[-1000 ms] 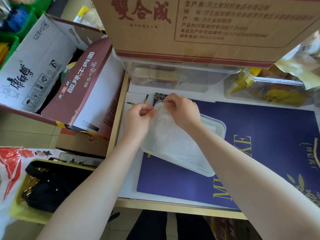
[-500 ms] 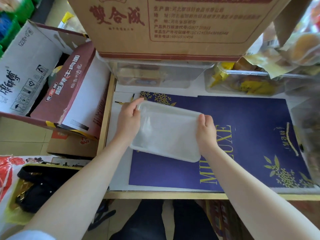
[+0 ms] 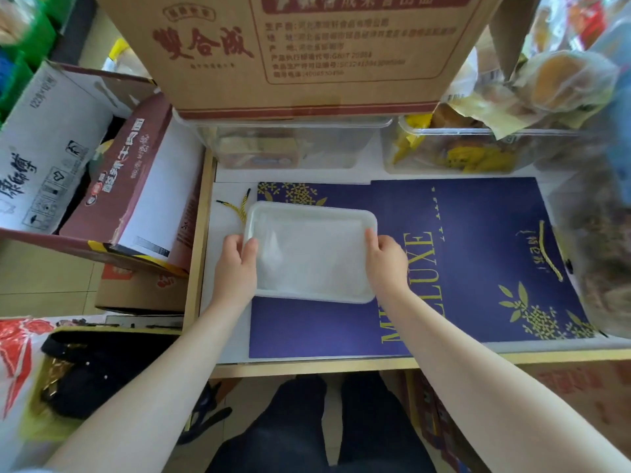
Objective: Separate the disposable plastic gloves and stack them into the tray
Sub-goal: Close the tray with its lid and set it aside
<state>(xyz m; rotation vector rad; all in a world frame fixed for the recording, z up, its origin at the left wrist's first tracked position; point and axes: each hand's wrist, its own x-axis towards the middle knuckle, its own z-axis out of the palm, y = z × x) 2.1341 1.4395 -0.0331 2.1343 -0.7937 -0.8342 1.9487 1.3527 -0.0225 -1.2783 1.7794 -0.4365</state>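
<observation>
Head view, one moment. I have both hands on the white plastic tray [image 3: 327, 213], which sits flat on the blue gift bag [image 3: 478, 254] laid over the table [image 3: 307, 368].

Left hand [image 3: 235, 264]: grips the tray's left short wall, thumb hooked over the rim into the tray, remaining fingers outside and mostly hidden.
Right hand [image 3: 386, 264]: grips the right short wall; thumb lies along the rim, fingers curled round the outer edge.

Disposable plastic gloves [image 3: 307, 257]: a thin, translucent layer lying flat inside the tray. Individual sheets cannot be counted; film is too pale against the tray floor. No loose gloves visible on the bag or table outside the tray.

Key relation: tray's long axis runs left to right across me, nearly square to the table edge. It lies directly between the hands, one at each short end, so neither is nearer. Tray is left of the bag's middle, close to the bag's yellow cord handle [image 3: 239, 208].

Judgement: stacking looks largely done; this reads as squaring or steadying the tray. A slide either way needs both hands moving together, or the light tray will twist.

Clutter behind: cardboard carton [image 3: 307, 52] atop clear storage bins [image 3: 290, 145].
</observation>
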